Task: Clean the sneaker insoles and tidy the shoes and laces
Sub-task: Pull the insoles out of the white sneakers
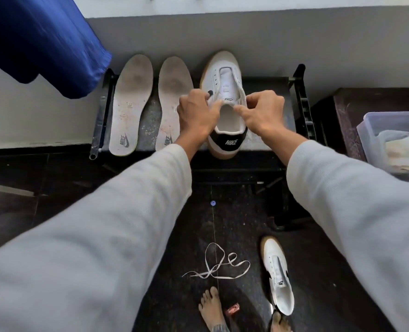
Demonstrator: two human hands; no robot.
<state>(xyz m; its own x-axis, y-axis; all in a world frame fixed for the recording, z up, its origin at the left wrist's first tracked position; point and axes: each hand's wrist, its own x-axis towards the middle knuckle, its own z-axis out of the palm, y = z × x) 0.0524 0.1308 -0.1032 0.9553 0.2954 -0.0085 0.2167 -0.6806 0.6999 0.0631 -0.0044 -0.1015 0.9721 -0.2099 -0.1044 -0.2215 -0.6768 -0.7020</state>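
- Dark speckled floor (234,224) fills the bottom of the frame, where we see a bare foot (210,305) and a small red scrap (232,309) just beside it.
- Above the foot a loose lace (219,262) lies in open loops. To its right the second sneaker (279,276) stands unlaced with its toe pointing up the frame.
- Our grey sleeves reach from both lower corners toward the centre.
- At centre, the left hand (196,111) has its fingers curled on the left edge of the shoe's opening. The right hand (263,111) pinches the right edge, forefinger stretched inward.
- Between them the sneaker (222,75) sits on a black rack (265,92), heel toward us and toe toward the wall, so its long axis runs straight away from us.
- Left of the sneaker the inner insole (172,92) and the outer insole (129,104) lie parallel to it. We judge the left hand the nearer one for fetching either.
- Both sets of fingertips are hidden, so we cannot tell whether they also hold a lace end. The left wrist covers part of the inner insole.
- At right a clear tub (390,121) is cut off by the frame edge, and blue cloth (38,39) hangs at upper left.
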